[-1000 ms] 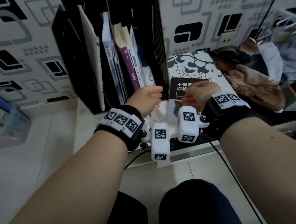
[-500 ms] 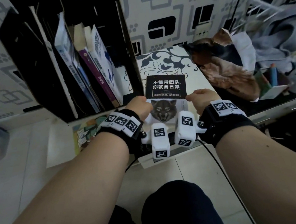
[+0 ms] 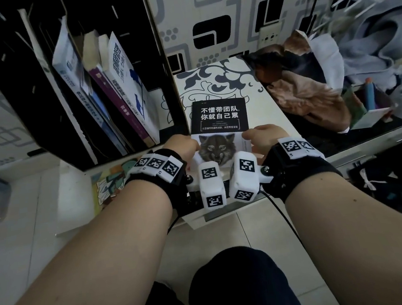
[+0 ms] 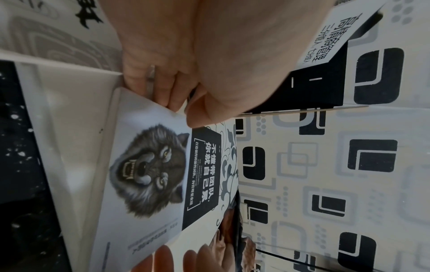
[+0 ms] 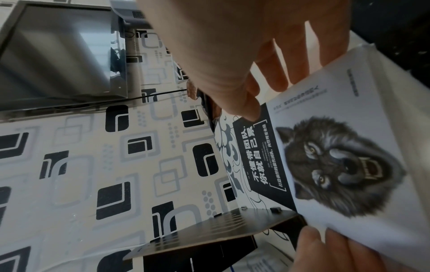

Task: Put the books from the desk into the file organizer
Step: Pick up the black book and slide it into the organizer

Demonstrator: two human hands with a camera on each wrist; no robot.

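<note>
Wolf-cover book held over the surface, left hand and right hand fingers clamped on its side edges, organizer just beside, books stood inside

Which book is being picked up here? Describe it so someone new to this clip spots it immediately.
Start at the black file organizer standing on the white desk. Just to its right lies the wolf book, gripped at its side edges by the left hand and the right hand. Unlike the upright books in the organizer, it lies face up, with a snarling wolf below a black title band.
</note>
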